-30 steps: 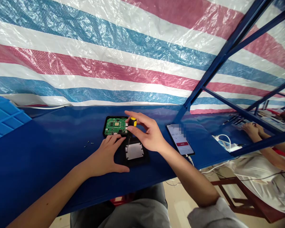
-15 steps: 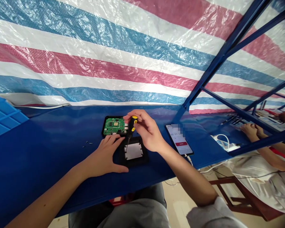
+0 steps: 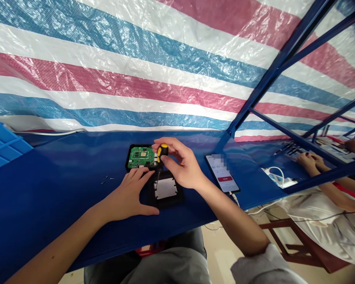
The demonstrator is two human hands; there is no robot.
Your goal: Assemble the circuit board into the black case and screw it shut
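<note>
three loose screws [image 3: 107, 177] on glossy blue table [image 3: 62, 169]; phone [image 3: 223, 173] to right. green circuit board [image 3: 140, 157] in black case [image 3: 128, 156], partly masked by my right hand [image 3: 183, 163], gripping yellow-black screwdriver [image 3: 162, 151], tip at flat silvery plate [image 3: 166, 188] on black cover [image 3: 169, 202]. my left hand [image 3: 130, 197] spread at cover's left edge.

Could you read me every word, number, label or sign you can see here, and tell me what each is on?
"00:07:" on the phone; the digits after it are obscured.
Writing on the phone's red button: too small to read.
Any markings on the green circuit board: too small to read.
I can read no other text.
</note>
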